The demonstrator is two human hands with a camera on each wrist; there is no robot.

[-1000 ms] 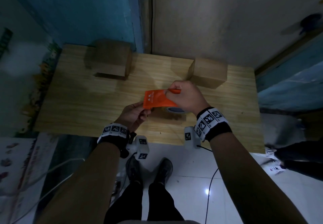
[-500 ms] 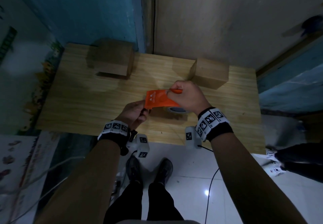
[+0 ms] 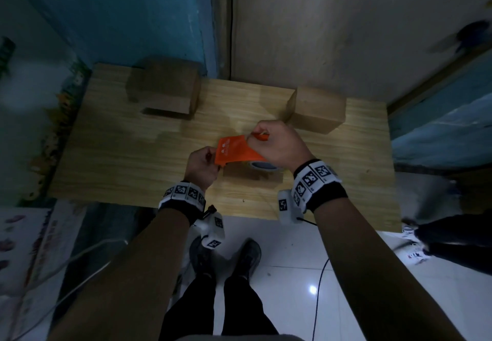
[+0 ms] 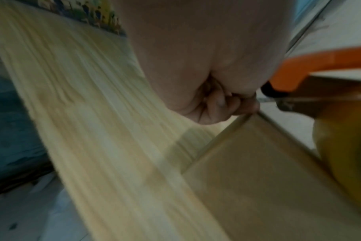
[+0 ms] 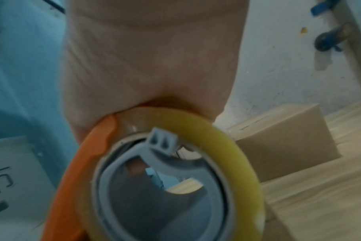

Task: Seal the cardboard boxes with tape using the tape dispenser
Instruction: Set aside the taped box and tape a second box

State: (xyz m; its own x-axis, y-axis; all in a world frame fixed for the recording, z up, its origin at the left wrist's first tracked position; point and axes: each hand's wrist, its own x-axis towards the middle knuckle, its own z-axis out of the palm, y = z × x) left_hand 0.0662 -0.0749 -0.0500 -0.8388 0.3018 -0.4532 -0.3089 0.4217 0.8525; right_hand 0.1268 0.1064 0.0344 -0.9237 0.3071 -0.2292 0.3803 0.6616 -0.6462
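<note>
We find the work at the start of a taping pass, judging from the layout. The right hand (image 3: 277, 145) is curled round the orange tape dispenser (image 3: 235, 151), fingers closed on its handle, and holds it above a cardboard box (image 3: 253, 178) that sits near the front edge of the desk (image 3: 106, 154), about midway along it. The yellowish tape roll (image 5: 233, 146) is mounted on the dispenser's grey hub, directly under that palm.

The left hand (image 3: 202, 165) sits at the dispenser's left end with its fingers bunched tight. In the left wrist view the fingertips (image 4: 223, 104) appear to pinch something at the box's near corner, most likely the loose tape end, though blur prevents us confirming it.

Both forearms reach forward and down from the front edge, wrists level, hands almost touching across the dispenser.

Two further boxes remain: one (image 3: 165, 87) at the back left corner, one (image 3: 316, 109) toward the back right, just beyond the right hand. We see no tape on either.

In our judgement the next move calls for anchoring the tape end on the box, then drawing the dispenser along the seam under steady pressure
</note>
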